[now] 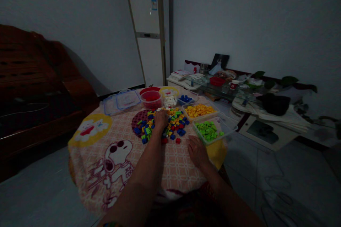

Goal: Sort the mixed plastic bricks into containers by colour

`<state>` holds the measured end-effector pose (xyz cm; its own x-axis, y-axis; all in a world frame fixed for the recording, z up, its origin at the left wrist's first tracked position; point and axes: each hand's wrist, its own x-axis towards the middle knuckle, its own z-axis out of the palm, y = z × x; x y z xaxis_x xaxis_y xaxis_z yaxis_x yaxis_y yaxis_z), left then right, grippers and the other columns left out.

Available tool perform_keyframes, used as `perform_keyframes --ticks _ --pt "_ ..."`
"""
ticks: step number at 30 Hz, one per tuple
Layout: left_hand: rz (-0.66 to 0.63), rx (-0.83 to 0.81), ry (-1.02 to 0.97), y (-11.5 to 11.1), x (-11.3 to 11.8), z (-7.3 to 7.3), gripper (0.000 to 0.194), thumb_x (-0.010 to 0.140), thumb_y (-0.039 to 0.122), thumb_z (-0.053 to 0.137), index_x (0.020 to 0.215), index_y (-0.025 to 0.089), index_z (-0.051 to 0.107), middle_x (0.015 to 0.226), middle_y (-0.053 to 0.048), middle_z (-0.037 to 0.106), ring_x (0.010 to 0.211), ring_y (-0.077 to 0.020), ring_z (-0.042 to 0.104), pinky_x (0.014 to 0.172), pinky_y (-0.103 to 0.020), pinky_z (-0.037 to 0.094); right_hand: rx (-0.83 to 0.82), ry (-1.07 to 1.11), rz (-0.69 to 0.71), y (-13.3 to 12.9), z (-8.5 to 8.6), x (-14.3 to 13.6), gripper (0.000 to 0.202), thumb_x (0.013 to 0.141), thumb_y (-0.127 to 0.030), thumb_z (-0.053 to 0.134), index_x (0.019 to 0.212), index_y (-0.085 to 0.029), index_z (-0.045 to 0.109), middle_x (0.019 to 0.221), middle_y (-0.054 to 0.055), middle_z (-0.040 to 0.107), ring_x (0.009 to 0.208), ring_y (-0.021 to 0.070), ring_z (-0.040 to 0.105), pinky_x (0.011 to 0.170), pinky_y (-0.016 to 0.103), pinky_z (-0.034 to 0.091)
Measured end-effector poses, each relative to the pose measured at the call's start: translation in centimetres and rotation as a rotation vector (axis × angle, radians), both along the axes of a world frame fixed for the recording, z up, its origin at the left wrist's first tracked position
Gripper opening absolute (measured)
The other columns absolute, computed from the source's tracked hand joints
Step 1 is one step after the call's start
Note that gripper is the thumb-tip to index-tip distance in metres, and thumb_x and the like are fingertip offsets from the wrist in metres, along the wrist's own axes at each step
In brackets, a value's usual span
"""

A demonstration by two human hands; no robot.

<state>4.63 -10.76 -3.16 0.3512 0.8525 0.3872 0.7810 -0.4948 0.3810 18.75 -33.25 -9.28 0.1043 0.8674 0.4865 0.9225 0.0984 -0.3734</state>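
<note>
My left hand (161, 118) reaches into a pile of mixed coloured blocks (174, 127) at the middle of the table; its fingertips are hidden. On the cloth, just right of the pile, rests my right hand (196, 150), fingers apart and holding nothing. Near it stands a clear box of green blocks (208, 131). Behind that is a box of yellow blocks (200, 110), then a smaller one with blue blocks (185, 99). White blocks (169, 101) lie beside a round tub with red content (151, 100).
The patterned tablecloth (106, 142) covers the round table. A clear lid with blue edges (122, 101) lies at the back left. A wooden bench (39, 95) stands left, and a cluttered glass table (223, 87) stands beyond the right side.
</note>
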Motion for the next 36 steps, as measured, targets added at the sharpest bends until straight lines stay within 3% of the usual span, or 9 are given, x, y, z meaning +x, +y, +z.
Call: perform_keyframes --ticks 8,14,17,22,25,31,36 --pt "0.03 -0.031 -0.124 -0.1 -0.7 0.6 0.038 0.079 0.013 0.059 0.114 0.013 0.073 0.118 -0.016 0.07 0.116 -0.0288 0.063 0.106 -0.038 0.045 0.014 -0.008 -0.001 0.0 0.1 0.0 0.034 0.091 -0.012 0.048 0.115 -0.016 0.071 0.127 0.014 0.067 0.122 0.0247 0.058 0.111 0.046 0.045" --pt "0.055 -0.198 -0.444 0.8 -0.9 1.0 0.031 0.078 0.021 0.063 0.106 0.016 0.076 0.105 -0.008 0.076 0.097 -0.0235 0.071 0.092 -0.034 0.054 0.027 -0.021 -0.001 0.0 0.1 -0.1 0.036 0.089 -0.009 0.047 0.114 -0.018 0.071 0.126 0.013 0.068 0.121 0.0244 0.059 0.11 0.046 0.047" --pt "0.045 -0.29 -0.609 2.4 0.3 2.4 0.031 0.078 0.02 0.064 0.106 0.013 0.075 0.103 -0.008 0.077 0.094 -0.0224 0.072 0.09 -0.033 0.055 0.023 -0.025 -0.001 0.0 0.0 -0.1 0.035 0.089 -0.01 0.047 0.115 -0.016 0.071 0.127 0.014 0.067 0.122 0.0245 0.058 0.11 0.045 0.047" --pt "-0.045 -0.299 -0.763 4.8 2.5 5.7 0.052 0.079 0.008 0.057 0.131 0.009 0.063 0.134 -0.016 0.065 0.11 -0.0193 0.069 0.094 -0.029 0.054 0.036 -0.048 -0.007 0.1 -0.4 0.0 0.034 0.09 -0.011 0.047 0.115 -0.015 0.071 0.127 0.014 0.067 0.121 0.0246 0.058 0.109 0.044 0.047" --pt "-0.043 -0.221 -0.695 4.3 1.9 5.4 0.053 0.08 0.007 0.055 0.132 0.011 0.062 0.135 -0.014 0.065 0.11 -0.0189 0.069 0.095 -0.03 0.054 0.046 -0.045 -0.011 0.2 -0.6 0.0 0.034 0.09 -0.012 0.047 0.114 -0.015 0.071 0.126 0.013 0.068 0.12 0.0247 0.058 0.108 0.045 0.047" --pt "0.036 -0.171 -0.192 0.2 -0.4 1.4 0.027 0.082 0.018 0.061 0.102 0.017 0.078 0.104 -0.009 0.077 0.099 -0.0234 0.07 0.093 -0.033 0.052 0.035 -0.032 0.011 0.1 -0.3 0.0 0.033 0.091 -0.012 0.046 0.112 -0.014 0.071 0.127 0.015 0.066 0.121 0.0249 0.057 0.11 0.044 0.046" --pt "0.038 -0.103 0.084 -1.3 0.1 1.1 0.032 0.088 0.024 0.055 0.112 0.019 0.077 0.111 -0.012 0.075 0.105 -0.0261 0.067 0.093 -0.035 0.049 0.031 -0.033 0.005 0.1 -0.2 0.0 0.034 0.091 -0.011 0.046 0.114 -0.014 0.071 0.127 0.014 0.067 0.122 0.0248 0.056 0.11 0.045 0.046"
